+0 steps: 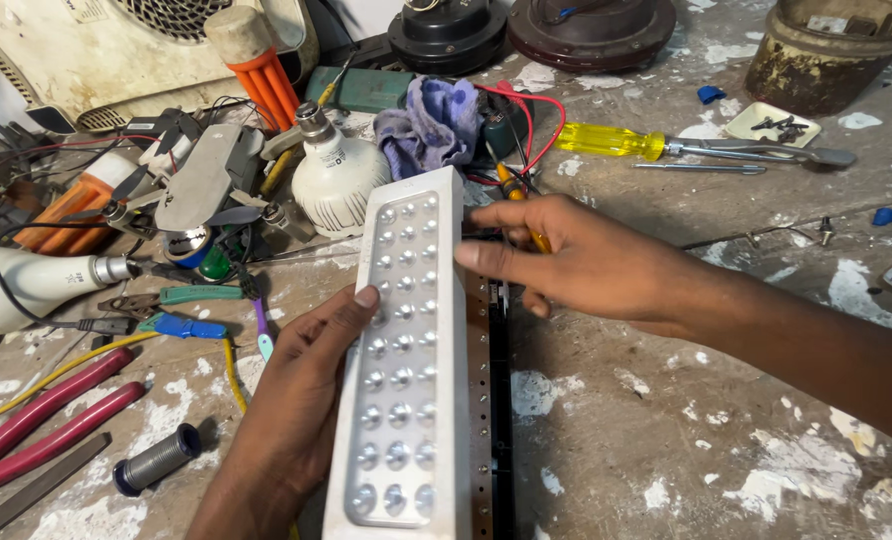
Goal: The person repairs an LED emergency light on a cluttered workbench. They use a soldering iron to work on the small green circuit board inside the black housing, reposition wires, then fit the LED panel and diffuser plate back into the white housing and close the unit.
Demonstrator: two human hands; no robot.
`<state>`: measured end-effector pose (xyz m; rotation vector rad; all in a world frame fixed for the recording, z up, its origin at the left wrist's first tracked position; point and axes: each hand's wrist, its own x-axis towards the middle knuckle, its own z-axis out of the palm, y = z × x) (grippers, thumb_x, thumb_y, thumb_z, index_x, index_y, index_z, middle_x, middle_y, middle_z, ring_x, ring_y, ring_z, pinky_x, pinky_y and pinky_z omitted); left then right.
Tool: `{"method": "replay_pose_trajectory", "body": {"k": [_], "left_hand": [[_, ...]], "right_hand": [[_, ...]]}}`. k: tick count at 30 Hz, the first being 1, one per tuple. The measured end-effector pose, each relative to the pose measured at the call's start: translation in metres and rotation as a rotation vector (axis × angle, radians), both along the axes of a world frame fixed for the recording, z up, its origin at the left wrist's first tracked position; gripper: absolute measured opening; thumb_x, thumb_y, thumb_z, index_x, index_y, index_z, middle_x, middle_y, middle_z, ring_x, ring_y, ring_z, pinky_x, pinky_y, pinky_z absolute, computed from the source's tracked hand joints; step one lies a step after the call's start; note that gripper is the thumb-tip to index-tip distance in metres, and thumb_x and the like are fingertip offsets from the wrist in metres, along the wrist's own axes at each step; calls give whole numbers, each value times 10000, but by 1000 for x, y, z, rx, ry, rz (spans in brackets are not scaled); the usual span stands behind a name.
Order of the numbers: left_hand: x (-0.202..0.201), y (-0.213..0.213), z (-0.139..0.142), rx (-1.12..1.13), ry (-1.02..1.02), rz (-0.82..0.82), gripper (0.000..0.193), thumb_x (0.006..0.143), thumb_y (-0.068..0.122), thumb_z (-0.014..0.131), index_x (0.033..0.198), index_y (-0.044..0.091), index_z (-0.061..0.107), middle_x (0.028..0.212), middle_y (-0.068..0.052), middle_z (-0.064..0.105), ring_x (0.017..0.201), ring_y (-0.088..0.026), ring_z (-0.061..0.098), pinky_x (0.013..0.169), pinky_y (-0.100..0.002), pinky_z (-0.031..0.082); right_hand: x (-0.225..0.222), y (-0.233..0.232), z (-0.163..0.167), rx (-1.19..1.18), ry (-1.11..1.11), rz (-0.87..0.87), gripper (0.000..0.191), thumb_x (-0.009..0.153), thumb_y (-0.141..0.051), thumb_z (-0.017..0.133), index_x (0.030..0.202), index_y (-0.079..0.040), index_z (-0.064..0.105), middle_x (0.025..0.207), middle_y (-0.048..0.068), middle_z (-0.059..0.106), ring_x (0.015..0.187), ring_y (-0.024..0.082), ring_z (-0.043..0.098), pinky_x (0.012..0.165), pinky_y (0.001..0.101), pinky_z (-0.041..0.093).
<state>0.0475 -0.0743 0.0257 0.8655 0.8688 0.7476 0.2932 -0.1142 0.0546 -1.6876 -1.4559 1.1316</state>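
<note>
A long white emergency lamp (403, 370) with rows of small round reflectors lies lengthwise in front of me, its black base (498, 400) showing along its right edge. My left hand (291, 400) grips the lamp's left side from below, thumb on its face. My right hand (581, 262) reaches across from the right, fingertips against the lamp's upper right edge. A small yellow-handled screwdriver (515, 195) is held under the right hand's fingers.
A white bulb (336, 175), a purple cloth (434, 122), a big yellow screwdriver (616, 141), red pliers (46, 420), a solder spool (156, 460), wires and a small tray of screws (774, 123) clutter the paint-spattered bench (666, 440). Fan motors stand at the back.
</note>
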Motion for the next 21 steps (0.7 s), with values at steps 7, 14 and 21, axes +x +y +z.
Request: {"method": "replay_pose_trajectory", "body": {"k": [7,14,21], "left_hand": [[9,-12,4,101,133,24,466,901,198,651,1333,29,694,909,-67,784,655,-79,677,577,-247,544],[-3,-4,-4,153,207,-4,467,1021,377,690,1352,50,731,834,-120,757,602,-145,661,520,-289,538],[-2,-1,9,-111,283,230,458,907,450,636,1141,63,712,840,-58,703,658,-147,628,589,-306,515]], "right_hand": [[-6,4,-7,92,269,59,566,871,-542,633,1017,-2,714,737,3,654,615,82,599,513,259,531],[19,18,-30,133,311,18,621,1063,-549,512,969,52,631,727,47,600,591,134,602,481,287,533],[8,13,-36,608,-516,153,368,847,-302,764,1145,-90,730,702,47,551,656,168,576,539,337,468]]}}
